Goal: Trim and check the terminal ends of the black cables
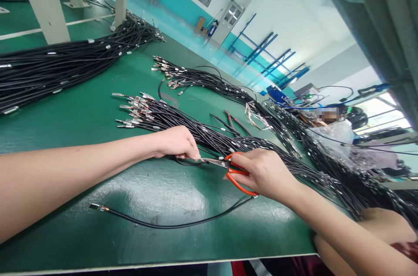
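My left hand [178, 142] pinches the end of a thin black cable [187, 163], just above the green tabletop. Orange-handled scissors [242, 183] are in my right hand [266, 171], my fingers through the loops. Their blade tips meet the cable end right beside my left fingertips; whether the blades are closed on it I cannot make out. Nearer to me lies a single black cable [160, 226] with a metal terminal at its left end, running up under my right hand. Behind both hands stretches a bundle of black cables [196, 130] with metal terminals.
A thick cable bundle [65, 65] lies at the left by white table legs [42, 1]. Another bundle [209, 82] runs along the far edge. Pliers [233, 121] rest between bundles. Another person [328, 116] is at the back right, beside piled cables and clear plastic [336, 136].
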Demonstrator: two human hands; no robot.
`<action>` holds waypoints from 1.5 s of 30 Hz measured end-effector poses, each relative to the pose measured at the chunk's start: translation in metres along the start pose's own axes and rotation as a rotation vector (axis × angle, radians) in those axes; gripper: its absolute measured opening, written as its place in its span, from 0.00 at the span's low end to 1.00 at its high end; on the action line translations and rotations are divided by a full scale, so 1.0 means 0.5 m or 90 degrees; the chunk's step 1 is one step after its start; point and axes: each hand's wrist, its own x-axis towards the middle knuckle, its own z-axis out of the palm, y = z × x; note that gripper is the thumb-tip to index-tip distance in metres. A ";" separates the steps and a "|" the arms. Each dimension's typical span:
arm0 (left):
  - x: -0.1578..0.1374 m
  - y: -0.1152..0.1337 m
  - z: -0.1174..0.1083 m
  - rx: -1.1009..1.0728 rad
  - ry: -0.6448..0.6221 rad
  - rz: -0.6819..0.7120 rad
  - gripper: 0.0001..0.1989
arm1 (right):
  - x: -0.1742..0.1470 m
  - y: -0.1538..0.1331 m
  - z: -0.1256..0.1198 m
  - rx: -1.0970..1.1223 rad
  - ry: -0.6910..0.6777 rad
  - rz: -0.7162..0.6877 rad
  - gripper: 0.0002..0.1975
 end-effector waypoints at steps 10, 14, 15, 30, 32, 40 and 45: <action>0.001 -0.002 0.000 0.009 0.002 0.001 0.03 | 0.002 0.002 0.001 0.003 -0.006 -0.016 0.18; 0.001 -0.004 0.000 0.004 0.000 0.001 0.03 | -0.001 0.000 0.005 0.011 0.002 -0.017 0.19; 0.001 -0.004 0.000 0.002 0.000 0.000 0.03 | -0.002 0.000 0.006 0.013 0.005 -0.017 0.19; 0.000 -0.003 0.000 -0.002 0.000 -0.001 0.03 | -0.008 -0.009 0.010 0.083 0.011 0.025 0.19; 0.000 -0.002 -0.001 -0.005 -0.003 0.000 0.04 | -0.008 -0.013 0.007 0.084 0.031 0.070 0.19; -0.001 -0.002 -0.002 -0.002 -0.004 0.002 0.03 | 0.001 -0.019 -0.014 0.088 -0.007 0.084 0.15; 0.000 -0.003 -0.002 0.003 -0.006 0.006 0.03 | 0.012 -0.017 -0.004 0.060 -0.018 0.049 0.17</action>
